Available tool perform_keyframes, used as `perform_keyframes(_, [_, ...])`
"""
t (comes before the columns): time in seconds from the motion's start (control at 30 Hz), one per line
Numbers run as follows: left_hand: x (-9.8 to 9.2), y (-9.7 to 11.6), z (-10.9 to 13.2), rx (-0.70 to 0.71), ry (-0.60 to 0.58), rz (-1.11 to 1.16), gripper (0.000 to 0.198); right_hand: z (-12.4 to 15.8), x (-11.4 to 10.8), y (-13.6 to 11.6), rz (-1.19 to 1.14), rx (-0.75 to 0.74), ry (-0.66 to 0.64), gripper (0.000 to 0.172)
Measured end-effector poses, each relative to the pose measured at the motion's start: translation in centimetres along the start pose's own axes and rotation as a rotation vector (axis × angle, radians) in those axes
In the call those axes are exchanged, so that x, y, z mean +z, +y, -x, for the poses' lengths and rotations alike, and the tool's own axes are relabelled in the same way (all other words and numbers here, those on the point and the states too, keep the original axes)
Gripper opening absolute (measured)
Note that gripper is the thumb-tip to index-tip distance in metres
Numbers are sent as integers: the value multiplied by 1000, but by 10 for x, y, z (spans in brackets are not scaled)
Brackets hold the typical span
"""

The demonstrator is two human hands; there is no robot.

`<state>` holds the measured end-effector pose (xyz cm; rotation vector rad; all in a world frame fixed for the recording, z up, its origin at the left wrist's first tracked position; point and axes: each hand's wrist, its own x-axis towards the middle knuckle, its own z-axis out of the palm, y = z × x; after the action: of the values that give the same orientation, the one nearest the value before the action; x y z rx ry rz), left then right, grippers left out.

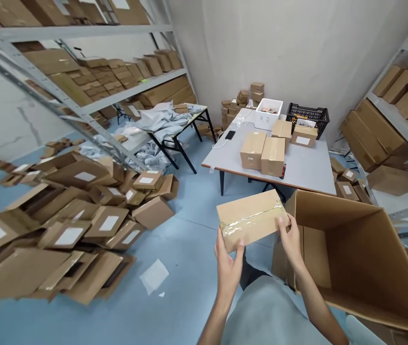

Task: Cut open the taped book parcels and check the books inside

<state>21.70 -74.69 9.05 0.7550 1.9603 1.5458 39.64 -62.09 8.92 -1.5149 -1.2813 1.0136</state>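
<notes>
A taped brown cardboard box point(252, 218) is held up in front of my body, tilted, with shiny clear tape along its upper face. My left hand point(228, 263) grips its near left corner, thumb on the near side. At its right end my right hand point(290, 238) holds the corner, thumb on the face. A large open carton point(357, 254) stands just right of my right hand, with a flat cardboard piece visible inside. Beyond the held box is a grey table point(221, 155) bearing several closed boxes point(273, 155).
Many cardboard boxes point(108, 223) lie piled on the blue floor at left. Metal shelves point(135, 90) with boxes rise behind them. A black-legged table point(189, 120) holds plastic bags. On the grey table are a white bin point(267, 115), black crate point(321, 120) and phone point(230, 135).
</notes>
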Motion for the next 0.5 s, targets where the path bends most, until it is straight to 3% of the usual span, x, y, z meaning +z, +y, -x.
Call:
perform_keyframes(0.13, [-8, 3, -106, 12, -85, 1, 95, -56, 68, -17, -29, 17, 70, 83])
perform_keyframes(0.27, [-11, 20, -202, 20, -188, 61, 89, -111, 120, -51, -46, -50, 135, 80])
perform_keyframes(0.5, [11, 41, -320, 68, -299, 77, 90, -181, 181, -91, -17, -64, 227, 77])
